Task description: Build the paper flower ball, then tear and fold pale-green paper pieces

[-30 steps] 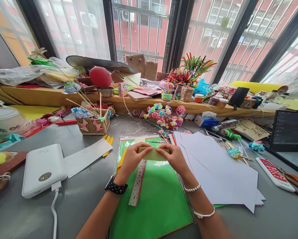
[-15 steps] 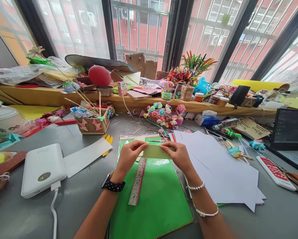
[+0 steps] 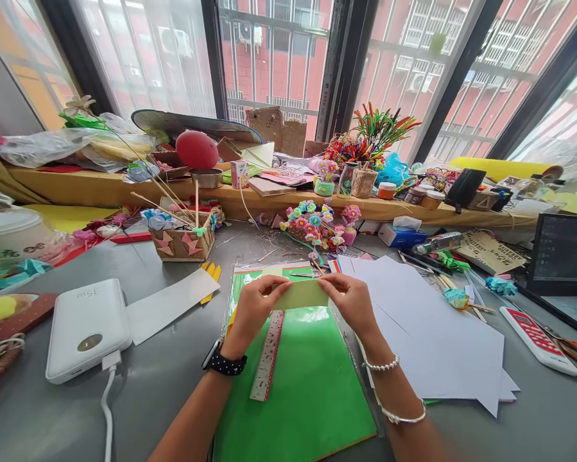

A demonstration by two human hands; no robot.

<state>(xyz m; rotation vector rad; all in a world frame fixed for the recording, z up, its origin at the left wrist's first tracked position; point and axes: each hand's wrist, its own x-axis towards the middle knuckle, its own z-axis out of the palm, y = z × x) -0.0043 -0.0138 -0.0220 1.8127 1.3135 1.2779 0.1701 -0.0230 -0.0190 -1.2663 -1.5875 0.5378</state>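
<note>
Pale green paper (image 3: 301, 295), held at both ends
Left hand (image 3: 259, 304) and right hand (image 3: 353, 303) pinch it, each grip closed, above a green sheet (image 3: 312, 378).

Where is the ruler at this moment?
In the head view, the ruler lies on the green sheet, left of its middle, its far end near the left hand.

Two hands (image 3: 255, 307) (image 3: 353, 305), one ruler (image 3: 267, 356).
</note>
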